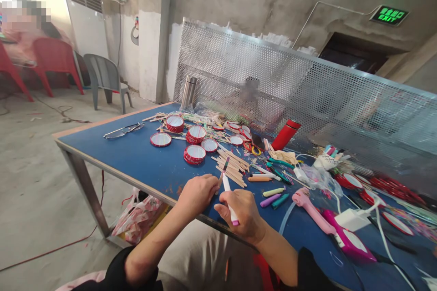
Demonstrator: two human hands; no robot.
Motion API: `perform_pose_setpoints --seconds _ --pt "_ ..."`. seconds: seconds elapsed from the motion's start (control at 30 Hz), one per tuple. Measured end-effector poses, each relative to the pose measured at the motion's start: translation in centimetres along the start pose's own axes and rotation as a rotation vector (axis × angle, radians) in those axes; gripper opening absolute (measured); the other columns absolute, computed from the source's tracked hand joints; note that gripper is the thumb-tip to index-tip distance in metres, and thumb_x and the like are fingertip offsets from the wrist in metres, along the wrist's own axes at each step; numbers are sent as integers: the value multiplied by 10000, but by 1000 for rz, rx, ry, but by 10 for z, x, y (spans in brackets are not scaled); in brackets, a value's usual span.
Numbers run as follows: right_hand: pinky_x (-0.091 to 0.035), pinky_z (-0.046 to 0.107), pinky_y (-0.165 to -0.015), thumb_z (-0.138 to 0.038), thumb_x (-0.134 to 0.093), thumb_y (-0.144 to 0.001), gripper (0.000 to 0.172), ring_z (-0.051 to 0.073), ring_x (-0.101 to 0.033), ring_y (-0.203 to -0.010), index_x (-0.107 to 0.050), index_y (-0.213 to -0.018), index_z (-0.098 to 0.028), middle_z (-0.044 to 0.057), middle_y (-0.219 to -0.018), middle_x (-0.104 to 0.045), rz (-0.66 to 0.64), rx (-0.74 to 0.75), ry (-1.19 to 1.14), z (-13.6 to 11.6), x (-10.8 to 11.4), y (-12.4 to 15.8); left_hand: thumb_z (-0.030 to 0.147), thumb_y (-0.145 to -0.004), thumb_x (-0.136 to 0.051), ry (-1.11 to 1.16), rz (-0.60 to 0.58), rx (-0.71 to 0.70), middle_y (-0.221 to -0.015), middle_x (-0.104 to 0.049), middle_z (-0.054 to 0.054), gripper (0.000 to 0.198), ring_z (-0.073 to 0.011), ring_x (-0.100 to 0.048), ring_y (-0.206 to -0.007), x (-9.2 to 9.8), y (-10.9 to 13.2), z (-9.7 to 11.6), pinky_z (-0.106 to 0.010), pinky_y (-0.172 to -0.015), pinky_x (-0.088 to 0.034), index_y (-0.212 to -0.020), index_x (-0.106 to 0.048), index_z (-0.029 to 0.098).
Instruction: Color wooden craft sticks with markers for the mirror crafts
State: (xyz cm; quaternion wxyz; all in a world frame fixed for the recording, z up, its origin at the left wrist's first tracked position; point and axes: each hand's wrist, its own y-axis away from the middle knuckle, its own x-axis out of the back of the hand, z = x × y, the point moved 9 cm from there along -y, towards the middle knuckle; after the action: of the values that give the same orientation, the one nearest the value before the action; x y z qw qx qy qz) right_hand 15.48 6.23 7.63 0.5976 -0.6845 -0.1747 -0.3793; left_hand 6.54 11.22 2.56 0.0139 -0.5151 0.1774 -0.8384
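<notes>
Near the table's front edge, my left hand (198,195) pinches a wooden craft stick (224,169) that stands tilted up, with dark and purplish colour on its upper part. My right hand (245,213) is closed round a white marker (228,191) with a purple end; its upper tip is against or very close to the stick. Beyond my hands lies a pile of plain craft sticks (232,166). Several more markers lie to the right, among them an orange marker (258,179), a purple marker (271,200) and a teal marker (280,201).
Round red-rimmed pieces (195,134) sit on the blue table (136,157), with eyeglasses (124,130) at left. A red bottle (286,134) and a steel flask (189,92) stand near the perforated metal screen (218,59). A pink glue gun (316,213) and cables lie right.
</notes>
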Motion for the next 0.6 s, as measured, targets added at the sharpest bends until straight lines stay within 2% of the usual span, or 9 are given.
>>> perform_pose_setpoints --seconds 0.6 --pt "-331 275 -528 -352 -363 -988 334 136 -526 -501 -521 -742 -191 2 -558 -568 -24 -12 7 2 -4 2 215 -935 -446 -12 1 2 -830 -661 -10 213 -148 -634 -773 1 1 1 -227 -629 -385 -807 -617 204"
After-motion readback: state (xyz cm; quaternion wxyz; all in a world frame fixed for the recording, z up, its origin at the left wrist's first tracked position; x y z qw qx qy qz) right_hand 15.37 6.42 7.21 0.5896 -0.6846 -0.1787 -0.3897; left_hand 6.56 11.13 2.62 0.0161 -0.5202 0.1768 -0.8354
